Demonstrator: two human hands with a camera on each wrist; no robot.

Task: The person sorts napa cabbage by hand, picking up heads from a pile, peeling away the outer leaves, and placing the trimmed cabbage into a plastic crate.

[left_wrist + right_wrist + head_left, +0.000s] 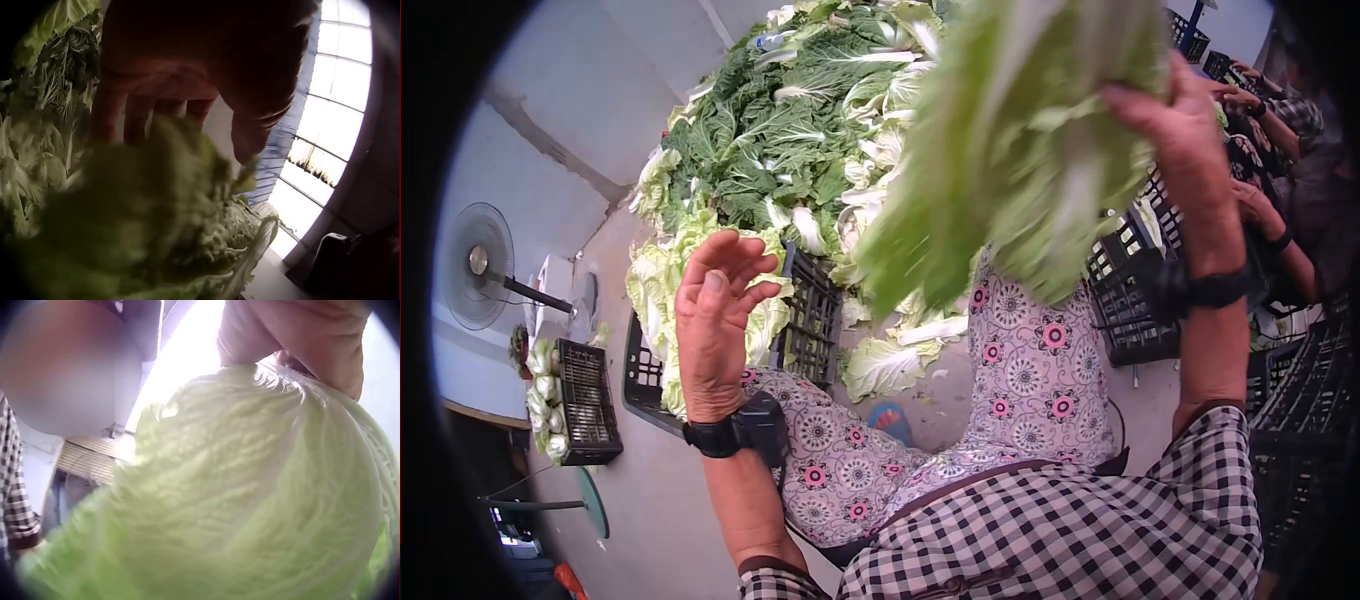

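Observation:
My right hand (1190, 130) grips a large, blurred bunch of green and white cabbage leaves (1010, 150), raised at the upper right in the head view. In the right wrist view the hand (294, 337) holds the pale, veined leaves (237, 481) by their upper part. My left hand (720, 320) is raised over the left knee, fingers loosely bent, holding nothing; behind it pale leaves (662, 290) fill a black crate (640, 375). The left wrist view has the left hand (194, 75) above blurred leaves (144, 206).
A big heap of leaves (800, 120) lies ahead. A black crate (590, 400) stands beside white-green heads (546, 390) at left, near a fan (480, 262). More crates (1135, 310) and another person's arms (1280, 230) are at right. Loose leaves (885, 368) lie on the floor.

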